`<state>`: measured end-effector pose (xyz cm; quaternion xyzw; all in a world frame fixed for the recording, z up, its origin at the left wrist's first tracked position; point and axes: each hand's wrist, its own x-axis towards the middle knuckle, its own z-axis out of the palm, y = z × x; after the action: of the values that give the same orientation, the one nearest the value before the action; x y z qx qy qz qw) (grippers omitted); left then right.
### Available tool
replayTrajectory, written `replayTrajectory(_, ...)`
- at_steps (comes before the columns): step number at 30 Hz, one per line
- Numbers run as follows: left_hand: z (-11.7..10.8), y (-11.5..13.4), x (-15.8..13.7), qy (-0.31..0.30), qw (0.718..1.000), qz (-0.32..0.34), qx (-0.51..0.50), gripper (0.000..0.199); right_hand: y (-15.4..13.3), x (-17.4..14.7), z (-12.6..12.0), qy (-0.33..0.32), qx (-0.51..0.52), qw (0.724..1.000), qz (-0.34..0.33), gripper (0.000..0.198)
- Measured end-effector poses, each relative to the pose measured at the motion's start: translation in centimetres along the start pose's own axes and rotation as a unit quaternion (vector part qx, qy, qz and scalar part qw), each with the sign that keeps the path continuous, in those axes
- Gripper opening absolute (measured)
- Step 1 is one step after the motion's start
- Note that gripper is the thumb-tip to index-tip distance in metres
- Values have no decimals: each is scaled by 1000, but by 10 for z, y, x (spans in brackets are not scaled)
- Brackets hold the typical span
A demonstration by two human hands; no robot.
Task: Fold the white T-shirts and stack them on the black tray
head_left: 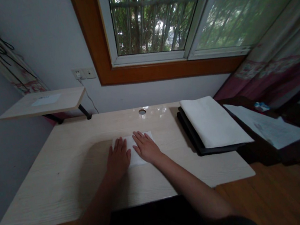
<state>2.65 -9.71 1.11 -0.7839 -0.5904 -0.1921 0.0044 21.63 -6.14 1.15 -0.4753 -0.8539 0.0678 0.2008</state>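
Observation:
A small white sheet [137, 160], perhaps paper or tissue, lies flat on the pale wooden desk [64, 178] in front of me. My left hand [119, 156] rests palm down over its left part, fingers stretched out and pointing away from me. Over the right part lies my right hand [145, 147], also flat, with its fingers extended toward the far left. A narrow strip of the sheet shows between the two hands. Much of the sheet is hidden under them.
On the desk's right side a large white sheet [216, 121] covers a black flat object [191, 136]. A raised shelf [71, 98] stands at the back left, with a paper [46, 100] on it. A cable hole [142, 111] is near the back edge. More paper [270, 124] lies on dark furniture at right.

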Motion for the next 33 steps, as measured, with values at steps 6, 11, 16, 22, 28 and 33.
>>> replayTrajectory(6, -6, -1, -5, -57, 996, -37, 54, 56, 35, 0, -17, -37, -47, 996, 58, 56)
replayTrajectory(11, -9, -18, -7, -93, 991, -68, 73, 55, 59, -13, -32, -60, -76, 988, 119, 55)
replayTrajectory(16, -22, -26, -2, -31, 994, -78, 77, 53, 45, -22, -41, 19, -73, 988, 133, 56)
replayTrajectory(22, -25, 7, 10, 5, 997, 18, 72, 50, -4, -12, -26, 40, -28, 997, 54, 56)
replayTrajectory(28, -1, 6, 14, -34, 997, -13, 65, 52, -14, -13, 2, 19, -21, 999, 25, 56)
replayTrajectory(33, 2, -13, 10, -61, 996, -23, 56, 55, 3, -22, -4, 7, -29, 999, 34, 58)
